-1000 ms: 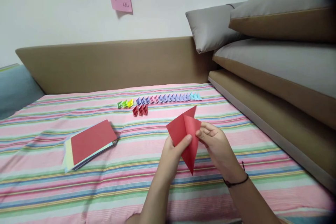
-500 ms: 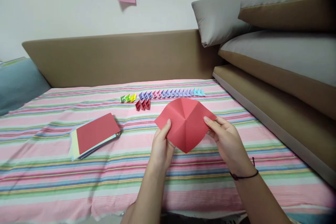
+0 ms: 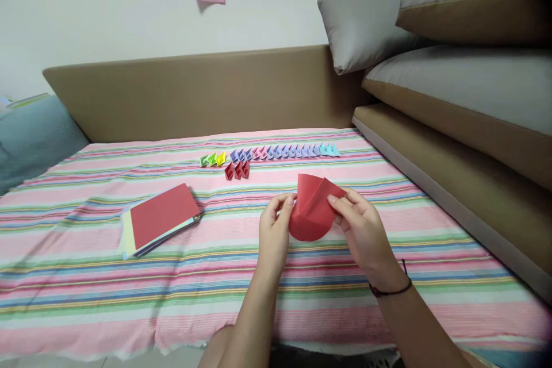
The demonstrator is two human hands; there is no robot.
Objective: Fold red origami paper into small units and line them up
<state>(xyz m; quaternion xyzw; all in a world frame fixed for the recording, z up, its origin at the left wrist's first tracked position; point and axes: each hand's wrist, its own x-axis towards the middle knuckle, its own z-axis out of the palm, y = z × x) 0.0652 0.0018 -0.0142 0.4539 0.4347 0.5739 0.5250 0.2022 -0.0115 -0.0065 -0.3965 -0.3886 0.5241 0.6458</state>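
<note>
A creased red sheet of paper [image 3: 311, 215] is held up above the striped cloth, bent inward along its folds so that its lower edge curves. My left hand [image 3: 276, 224] pinches its left side between thumb and fingers. On the right side, my right hand [image 3: 356, 218] grips a corner, thumb on top and fingers behind. Beyond the hands stands a long row of small folded paper pieces [image 3: 284, 152] in purple, pink and light blue. Green and yellow pieces [image 3: 213, 159] continue it to the left, and three dark red ones [image 3: 237, 171] sit in front.
A stack of coloured paper [image 3: 164, 215], red on top, lies at the left on the striped cloth [image 3: 207, 299]. Behind runs a brown backrest [image 3: 207, 92]. Grey and brown cushions [image 3: 466, 86] are piled at the right, and a blue-grey cushion [image 3: 38, 138] is at the far left.
The red paper, spread out wide before, is now bent inward and narrower. My left hand has shifted up and right; my right hand has moved slightly left.
</note>
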